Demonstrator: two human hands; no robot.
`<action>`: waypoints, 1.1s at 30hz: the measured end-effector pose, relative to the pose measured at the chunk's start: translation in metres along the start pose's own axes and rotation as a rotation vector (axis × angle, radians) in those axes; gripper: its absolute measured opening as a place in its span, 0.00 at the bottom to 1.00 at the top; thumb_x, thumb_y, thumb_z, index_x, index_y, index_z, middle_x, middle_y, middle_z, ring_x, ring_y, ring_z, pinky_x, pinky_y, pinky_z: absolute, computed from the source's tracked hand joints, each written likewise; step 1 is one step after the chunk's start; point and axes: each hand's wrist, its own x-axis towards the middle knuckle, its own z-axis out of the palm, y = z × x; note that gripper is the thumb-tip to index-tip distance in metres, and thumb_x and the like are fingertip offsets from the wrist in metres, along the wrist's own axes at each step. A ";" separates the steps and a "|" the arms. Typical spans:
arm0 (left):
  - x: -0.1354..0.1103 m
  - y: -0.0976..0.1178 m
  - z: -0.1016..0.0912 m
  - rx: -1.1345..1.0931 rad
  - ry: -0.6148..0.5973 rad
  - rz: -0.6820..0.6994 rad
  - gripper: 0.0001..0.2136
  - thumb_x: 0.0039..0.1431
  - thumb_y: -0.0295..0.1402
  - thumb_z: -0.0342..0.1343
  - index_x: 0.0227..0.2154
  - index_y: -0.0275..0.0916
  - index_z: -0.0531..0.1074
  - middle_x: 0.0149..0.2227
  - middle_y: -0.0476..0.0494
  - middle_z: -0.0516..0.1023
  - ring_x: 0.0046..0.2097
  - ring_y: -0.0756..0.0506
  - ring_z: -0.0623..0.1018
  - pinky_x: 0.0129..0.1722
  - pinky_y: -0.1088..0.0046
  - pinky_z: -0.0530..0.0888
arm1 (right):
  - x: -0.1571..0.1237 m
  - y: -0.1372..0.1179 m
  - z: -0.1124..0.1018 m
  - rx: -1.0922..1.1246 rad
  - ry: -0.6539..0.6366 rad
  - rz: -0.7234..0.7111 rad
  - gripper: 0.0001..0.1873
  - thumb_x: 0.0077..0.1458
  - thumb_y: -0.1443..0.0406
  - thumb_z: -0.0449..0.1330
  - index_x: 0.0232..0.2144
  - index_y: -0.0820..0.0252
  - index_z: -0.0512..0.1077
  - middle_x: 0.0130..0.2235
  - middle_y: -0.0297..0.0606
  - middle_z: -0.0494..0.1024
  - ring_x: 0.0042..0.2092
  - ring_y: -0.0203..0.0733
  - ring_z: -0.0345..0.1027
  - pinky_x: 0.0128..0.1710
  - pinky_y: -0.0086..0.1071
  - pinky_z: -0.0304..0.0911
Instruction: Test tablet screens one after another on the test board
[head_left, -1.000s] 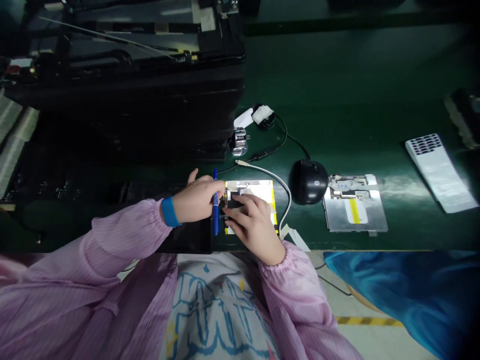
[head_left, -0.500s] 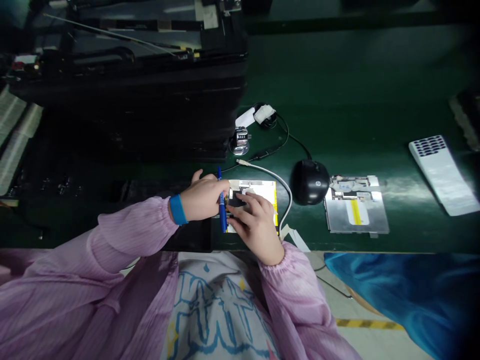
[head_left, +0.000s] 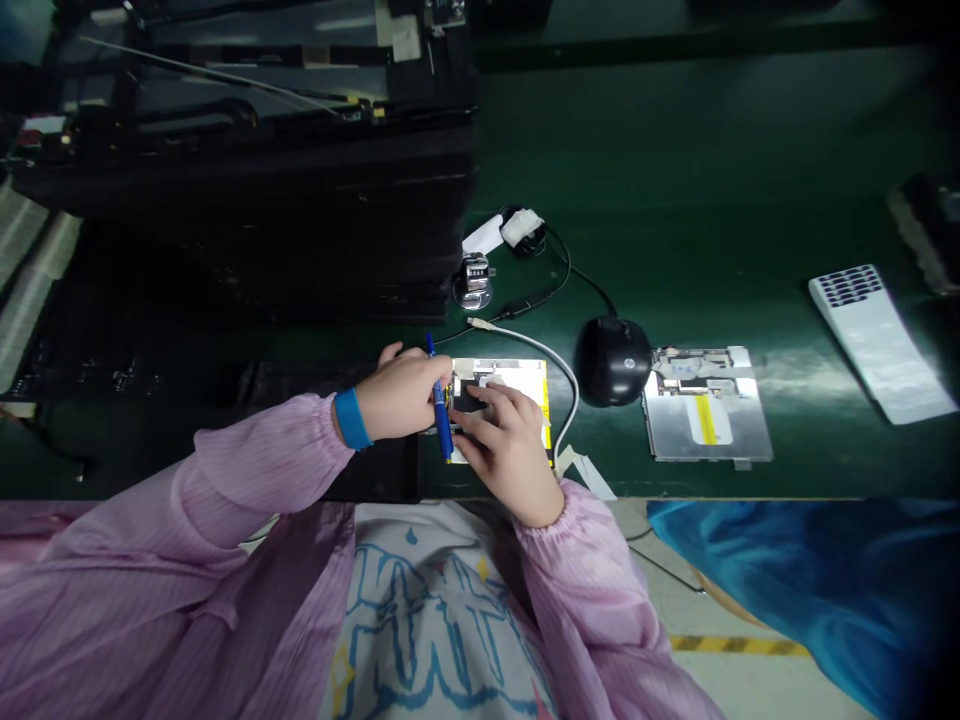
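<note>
My left hand point(head_left: 401, 396), with a blue wristband point(head_left: 351, 418) at the wrist, is closed on a blue marker pen point(head_left: 441, 420). The pen stands out on both sides of the thumb, along the left edge of a flat silvery device panel point(head_left: 529, 374). Yellow strips run along the panel's edges, and a dark circuit part shows at its left. My right hand point(head_left: 514, 455) rests over the panel with its fingers bent and apart, the tips at the dark part. The hand hides much of the panel's lower right.
A white cable point(head_left: 559, 358) curves around the panel. Behind are a metal tally counter point(head_left: 474, 278) and a black mouse point(head_left: 616, 362). Another silvery panel point(head_left: 709, 415) lies to the right, near a white slab point(head_left: 881, 340). A tall stack of black panels point(head_left: 300, 220) stands at back left.
The whole view has shifted slightly, so things on the bench appear a little further left. Both hands keep nearly the same pose, the marker pen still in my left hand.
</note>
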 end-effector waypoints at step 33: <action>0.015 0.002 -0.008 -0.004 -0.099 -0.065 0.03 0.45 0.31 0.53 0.26 0.40 0.64 0.29 0.49 0.74 0.40 0.40 0.74 0.44 0.63 0.61 | 0.000 0.004 0.000 0.056 0.018 0.023 0.09 0.56 0.61 0.61 0.39 0.52 0.78 0.52 0.41 0.72 0.56 0.53 0.58 0.52 0.50 0.56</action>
